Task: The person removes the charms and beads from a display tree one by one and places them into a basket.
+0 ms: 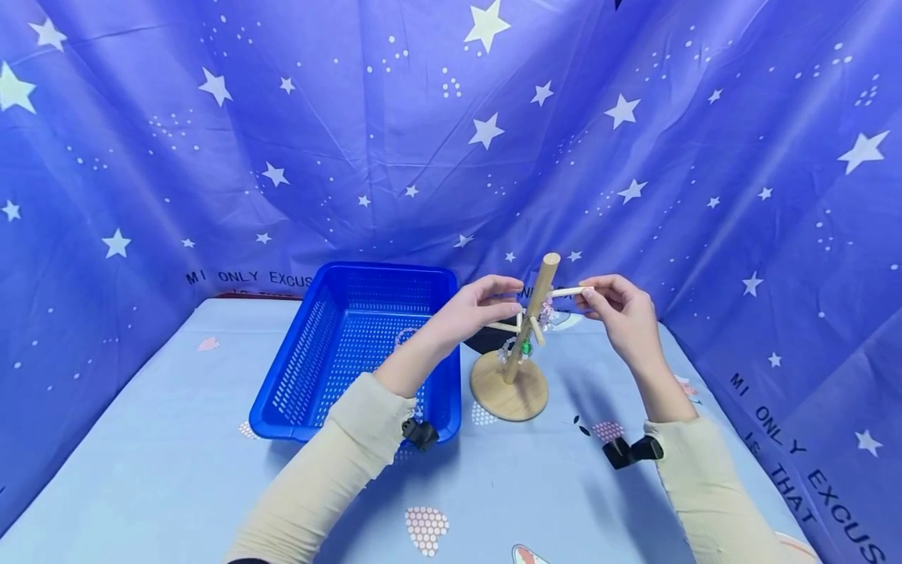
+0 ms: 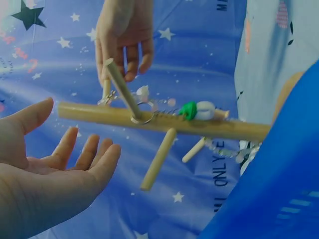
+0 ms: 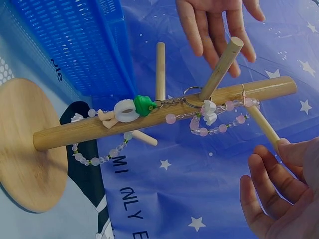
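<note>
A wooden stand with a round base and several side pegs is upright on the table. My right hand pinches the tip of its right upper peg between thumb and finger. Around the inner end of that peg hangs a pink-and-clear bead bracelet. A keychain, a small figure with a green top, dangles by its ring from another peg. Lower down hangs a clear bead bracelet. Left of the post, my left hand holds nothing, its fingers loosely extended beside the pegs.
A blue plastic basket stands left of the stand, partly behind my left forearm, with a beaded bracelet inside. A light blue patterned cloth covers the table. Blue star-printed curtains hang behind and at both sides.
</note>
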`<state>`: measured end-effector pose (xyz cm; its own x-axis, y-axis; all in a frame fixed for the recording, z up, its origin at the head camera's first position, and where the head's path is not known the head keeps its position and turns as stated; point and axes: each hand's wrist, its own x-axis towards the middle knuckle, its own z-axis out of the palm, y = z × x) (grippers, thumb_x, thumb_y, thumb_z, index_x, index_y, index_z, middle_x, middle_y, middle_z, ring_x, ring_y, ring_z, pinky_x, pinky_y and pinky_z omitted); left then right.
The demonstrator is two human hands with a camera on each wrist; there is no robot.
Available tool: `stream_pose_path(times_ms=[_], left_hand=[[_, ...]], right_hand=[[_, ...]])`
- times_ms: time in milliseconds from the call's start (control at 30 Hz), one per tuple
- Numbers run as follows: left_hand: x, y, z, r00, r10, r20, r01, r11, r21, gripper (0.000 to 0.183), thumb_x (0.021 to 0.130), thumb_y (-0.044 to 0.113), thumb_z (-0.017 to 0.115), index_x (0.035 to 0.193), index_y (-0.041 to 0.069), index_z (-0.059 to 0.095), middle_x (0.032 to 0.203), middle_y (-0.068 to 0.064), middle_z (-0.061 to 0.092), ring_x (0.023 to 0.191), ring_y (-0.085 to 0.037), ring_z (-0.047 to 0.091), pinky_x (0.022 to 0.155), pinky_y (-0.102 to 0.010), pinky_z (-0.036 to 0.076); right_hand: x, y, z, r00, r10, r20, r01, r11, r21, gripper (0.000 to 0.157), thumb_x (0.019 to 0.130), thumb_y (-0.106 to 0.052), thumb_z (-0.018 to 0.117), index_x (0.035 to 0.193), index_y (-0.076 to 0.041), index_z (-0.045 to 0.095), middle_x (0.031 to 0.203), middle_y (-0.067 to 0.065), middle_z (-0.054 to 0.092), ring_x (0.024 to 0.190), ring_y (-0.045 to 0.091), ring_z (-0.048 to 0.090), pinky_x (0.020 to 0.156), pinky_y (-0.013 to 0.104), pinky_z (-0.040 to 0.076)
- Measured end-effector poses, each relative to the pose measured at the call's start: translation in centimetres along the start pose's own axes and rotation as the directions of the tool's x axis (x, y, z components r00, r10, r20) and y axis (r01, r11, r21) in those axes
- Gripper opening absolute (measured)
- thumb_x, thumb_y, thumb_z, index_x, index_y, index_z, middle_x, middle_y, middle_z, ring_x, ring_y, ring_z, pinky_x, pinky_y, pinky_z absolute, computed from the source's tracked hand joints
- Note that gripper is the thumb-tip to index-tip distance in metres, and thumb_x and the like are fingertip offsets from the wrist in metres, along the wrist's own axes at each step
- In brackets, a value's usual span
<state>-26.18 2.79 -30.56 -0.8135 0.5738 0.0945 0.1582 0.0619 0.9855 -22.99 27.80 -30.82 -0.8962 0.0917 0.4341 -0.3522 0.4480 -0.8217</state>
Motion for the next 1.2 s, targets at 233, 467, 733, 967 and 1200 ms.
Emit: stream_pose_path(times_ms=[233,467,733,967,1200], left_hand=[[-0.1,-0.5,1.1,0.999,-0.045,0.010,0.045,0.998,-0.035,0.053,0.097,0.016,0.065,0.146,0.009,0.046,0.153,-0.012,0.045,0.144,-0.030,0.042,0.119,-0.043,0.037],[-0.1,-1.1,1.5,0.998,-0.052,0.027,0.053,0.998,-0.045,0.055,0.096,0.013,0.065,0.147,0.008,0.044,0.153,-0.013,0.044,0.145,-0.030,0.041,0.119,-0.042,0.037],[-0.4,-1.4,1.7,0.996,-0.073,0.054,0.075,0.997,-0.034,0.055,0.097,0.016,0.064,0.148,0.010,0.043,0.155,-0.011,0.044,0.147,-0.026,0.039,0.121,-0.042,0.035],[-0.4,-1.6,1.8,0.994,-0.082,0.066,0.085,0.996,-0.036,0.056,0.098,0.017,0.063,0.149,0.009,0.042,0.154,-0.012,0.044,0.145,-0.027,0.041,0.119,-0.042,0.037],[-0.3,-1.7,1.8,0.992,-0.102,0.077,0.106,0.993,-0.044,0.057,0.098,0.017,0.063,0.149,0.008,0.041,0.152,-0.013,0.045,0.142,-0.027,0.044,0.117,-0.041,0.041]], right_hand=[[0.0,0.1,0.0,1.000,0.001,-0.001,-0.001,1.000,0.005,0.029,0.100,-0.014,0.060,0.117,0.009,0.062,0.083,-0.024,0.067,0.078,-0.007,0.067,0.073,0.014,0.058],[0.0,0.2,-0.1,1.000,0.000,-0.001,0.000,1.000,0.001,0.029,0.100,-0.013,0.059,0.119,0.009,0.062,0.083,-0.025,0.067,0.080,-0.007,0.067,0.073,0.014,0.058],[-0.1,0.2,0.0,1.000,0.003,-0.004,-0.003,1.000,0.008,0.029,0.100,-0.014,0.060,0.118,0.009,0.062,0.082,-0.024,0.068,0.079,-0.005,0.068,0.072,0.014,0.058],[-0.1,0.0,0.0,1.000,0.002,0.001,-0.002,1.000,0.020,0.030,0.100,-0.012,0.059,0.119,0.010,0.061,0.084,-0.024,0.068,0.080,-0.005,0.068,0.073,0.014,0.058],[-0.1,0.0,0.0,1.000,0.001,0.002,-0.001,1.000,0.015,0.030,0.100,-0.013,0.059,0.119,0.010,0.061,0.084,-0.024,0.067,0.081,-0.004,0.069,0.073,0.013,0.058]])
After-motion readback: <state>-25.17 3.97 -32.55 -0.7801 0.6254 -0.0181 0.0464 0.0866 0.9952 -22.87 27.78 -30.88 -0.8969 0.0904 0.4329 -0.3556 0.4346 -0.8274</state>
